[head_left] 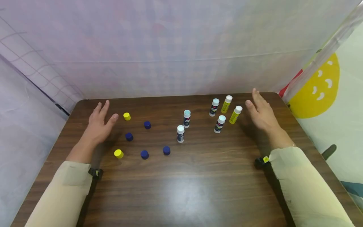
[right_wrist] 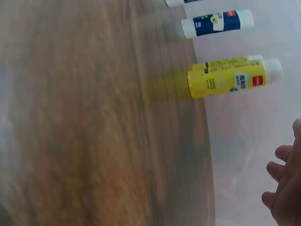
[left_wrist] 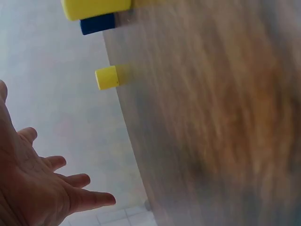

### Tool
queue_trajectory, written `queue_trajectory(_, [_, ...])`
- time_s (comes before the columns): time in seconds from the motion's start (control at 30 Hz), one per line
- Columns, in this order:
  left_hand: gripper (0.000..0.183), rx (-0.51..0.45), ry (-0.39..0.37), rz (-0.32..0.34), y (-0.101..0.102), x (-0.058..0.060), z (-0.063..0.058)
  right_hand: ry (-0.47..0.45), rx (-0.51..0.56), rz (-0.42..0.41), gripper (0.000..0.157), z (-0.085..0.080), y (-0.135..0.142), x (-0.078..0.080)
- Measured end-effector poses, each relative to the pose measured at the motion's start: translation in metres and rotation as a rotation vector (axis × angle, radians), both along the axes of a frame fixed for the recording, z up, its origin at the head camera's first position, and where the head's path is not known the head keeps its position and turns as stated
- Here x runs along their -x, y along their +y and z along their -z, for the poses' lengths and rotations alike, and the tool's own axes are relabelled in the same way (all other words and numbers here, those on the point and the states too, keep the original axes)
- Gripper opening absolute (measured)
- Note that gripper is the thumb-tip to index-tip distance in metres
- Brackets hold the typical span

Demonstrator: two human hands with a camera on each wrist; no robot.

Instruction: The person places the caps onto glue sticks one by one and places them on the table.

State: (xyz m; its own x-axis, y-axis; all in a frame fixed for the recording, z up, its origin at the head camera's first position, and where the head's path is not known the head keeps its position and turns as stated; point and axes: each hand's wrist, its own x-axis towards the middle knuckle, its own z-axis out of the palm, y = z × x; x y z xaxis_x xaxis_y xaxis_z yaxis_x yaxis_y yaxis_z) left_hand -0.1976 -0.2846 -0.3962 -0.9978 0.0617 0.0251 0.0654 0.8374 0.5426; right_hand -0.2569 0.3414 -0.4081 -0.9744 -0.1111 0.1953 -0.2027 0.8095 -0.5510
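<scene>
My left hand (head_left: 100,126) is held with its fingers spread above the left side of the table, holding nothing. Nearest to it are two yellow caps (head_left: 127,116) and several dark blue caps (head_left: 129,136), loose on the wood. At the right, my right hand (head_left: 262,113) hovers with straight fingers beside the glue sticks, apart from them. Two yellow glue sticks (head_left: 234,115) and several navy glue sticks (head_left: 180,135) stand upright without caps, their white tops showing. In the right wrist view, a yellow glue stick (right_wrist: 230,82) partly hides another behind it.
The brown wooden table (head_left: 181,183) has a rounded far edge against a pale checked curtain (head_left: 158,47). On the right, a wall cloth bears a large yellow printed shape (head_left: 317,91). Black wrist straps (head_left: 95,173) sit at both sleeve cuffs.
</scene>
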Motion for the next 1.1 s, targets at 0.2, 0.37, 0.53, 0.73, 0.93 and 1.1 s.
queue_trajectory(0.2, [0.078,-0.062,0.013,0.007,-0.002,-0.006,0.002,-0.011,0.097,-0.043,0.068,0.0,-0.008,-0.003])
queue_trajectory(0.37, [0.075,-0.099,0.032,0.015,-0.003,-0.011,0.003,-0.052,0.18,-0.06,0.065,0.002,-0.013,-0.005])
queue_trajectory(0.53, [0.074,-0.127,0.055,0.015,-0.003,-0.014,0.003,-0.083,0.303,-0.11,0.068,0.009,-0.017,-0.006])
queue_trajectory(0.73, [0.075,-0.118,0.061,0.013,-0.005,-0.015,0.002,-0.155,0.417,-0.113,0.078,0.014,-0.022,-0.01])
queue_trajectory(0.93, [0.076,-0.102,0.033,0.012,-0.01,-0.017,0.001,-0.214,0.535,-0.09,0.086,0.019,-0.022,-0.012])
queue_trajectory(1.1, [0.075,-0.111,0.014,0.047,-0.014,-0.02,0.0,-0.241,0.733,-0.071,0.082,0.025,-0.026,-0.015])
